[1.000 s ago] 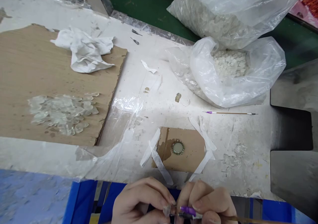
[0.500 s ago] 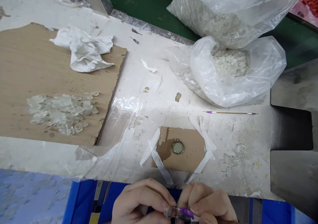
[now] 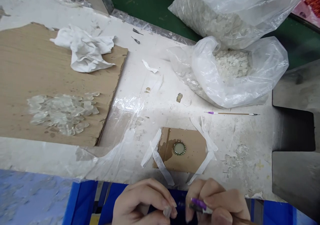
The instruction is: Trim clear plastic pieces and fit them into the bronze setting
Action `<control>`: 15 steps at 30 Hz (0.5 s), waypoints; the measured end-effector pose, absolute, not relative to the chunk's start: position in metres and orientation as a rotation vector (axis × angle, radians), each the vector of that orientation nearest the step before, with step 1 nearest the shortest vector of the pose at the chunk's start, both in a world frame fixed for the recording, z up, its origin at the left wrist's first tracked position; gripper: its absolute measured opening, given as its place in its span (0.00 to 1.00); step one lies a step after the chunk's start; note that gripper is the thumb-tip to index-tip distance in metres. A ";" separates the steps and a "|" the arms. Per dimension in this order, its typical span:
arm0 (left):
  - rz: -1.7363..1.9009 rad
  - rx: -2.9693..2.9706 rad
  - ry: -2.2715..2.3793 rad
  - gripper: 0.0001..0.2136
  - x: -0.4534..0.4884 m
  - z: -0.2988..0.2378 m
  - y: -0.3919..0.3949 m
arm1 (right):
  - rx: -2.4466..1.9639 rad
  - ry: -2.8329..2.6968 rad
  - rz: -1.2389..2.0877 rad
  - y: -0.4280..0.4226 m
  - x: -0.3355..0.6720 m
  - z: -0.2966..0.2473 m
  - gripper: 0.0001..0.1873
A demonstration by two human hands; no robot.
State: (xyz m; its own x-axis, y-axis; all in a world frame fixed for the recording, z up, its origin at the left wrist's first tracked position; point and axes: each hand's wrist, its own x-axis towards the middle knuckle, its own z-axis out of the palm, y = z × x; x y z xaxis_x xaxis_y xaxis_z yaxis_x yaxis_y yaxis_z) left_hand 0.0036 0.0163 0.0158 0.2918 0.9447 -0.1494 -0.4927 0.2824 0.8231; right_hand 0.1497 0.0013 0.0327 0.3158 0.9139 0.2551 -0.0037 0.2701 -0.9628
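At the bottom edge, my left hand (image 3: 143, 200) pinches a small translucent piece (image 3: 167, 212) between thumb and fingertips. My right hand (image 3: 220, 196), a short gap to the right, is closed on a purple-tipped needle tool (image 3: 199, 203); part of its shaft is hidden by my fingers. Beyond my hands, a crimped metal bottle cap (image 3: 179, 148) rests open side up on a small cardboard piece (image 3: 193, 161) that is stained wet around it. White tape strips (image 3: 162, 168) run along both sides of that cardboard.
A heap of clear thin pieces (image 3: 62, 113) and a crumpled white cloth (image 3: 85, 50) lie on a large cardboard sheet (image 3: 25, 68). An open plastic bag (image 3: 207, 80) of whitish pieces stands at back right. Nearby lies a thin double-ended needle stick (image 3: 232, 113). Metal plates (image 3: 295, 181) border the right.
My right hand has moved right with the needle tool, away from the translucent piece. My left hand stays nearly still, keeping its pinch on the piece.
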 end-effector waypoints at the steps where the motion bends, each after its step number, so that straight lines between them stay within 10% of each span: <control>1: 1.071 0.686 0.711 0.14 0.004 0.014 0.014 | -1.149 -1.103 0.715 0.005 0.153 0.030 0.11; 15: 1.008 0.372 0.559 0.07 0.005 0.007 0.006 | -1.283 -1.205 0.746 0.013 0.158 0.022 0.12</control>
